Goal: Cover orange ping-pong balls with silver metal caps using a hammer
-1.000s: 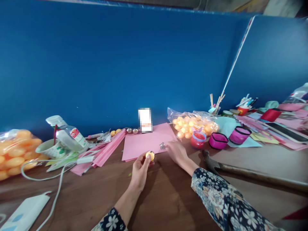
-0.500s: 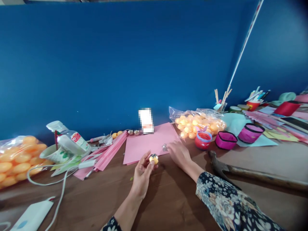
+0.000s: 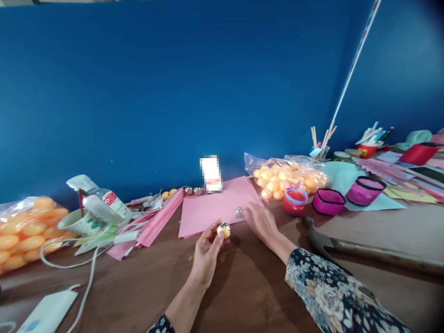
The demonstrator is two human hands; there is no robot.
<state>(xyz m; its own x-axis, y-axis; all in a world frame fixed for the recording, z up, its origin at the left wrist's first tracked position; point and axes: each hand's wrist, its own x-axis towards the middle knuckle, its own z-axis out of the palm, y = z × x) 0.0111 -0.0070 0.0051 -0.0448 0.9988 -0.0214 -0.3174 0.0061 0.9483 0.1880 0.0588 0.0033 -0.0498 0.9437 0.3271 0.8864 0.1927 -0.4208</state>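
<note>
Pinched between the thumb and fingers of my left hand (image 3: pixel 204 252) is an orange table tennis ball (image 3: pixel 224 231), with several shiny silver pieces on its upper side. My right hand (image 3: pixel 260 223) rests at the near right edge of the pink paper (image 3: pixel 208 210), fingers bent down and drawn together. Right at its fingertips lies a small heap of shiny silver pieces (image 3: pixel 239 212), too small to name surely. Whatever the right fingertips hold is hidden. Two silver-covered balls (image 3: pixel 193 190) sit at the paper's far left corner.
Bags of orange balls lie at the left (image 3: pixel 31 231) and behind the paper (image 3: pixel 277 178). A hammer (image 3: pixel 374 249) lies right of my right arm, near a red cup (image 3: pixel 295 203) and purple fabric holders (image 3: pixel 329 201). A bottle (image 3: pixel 104 199) and white cable (image 3: pixel 92 273) are left.
My left hand has turned the ball, so its silver pieces now show on top. The right hand stays by the silver heap. The view has shifted slightly.
</note>
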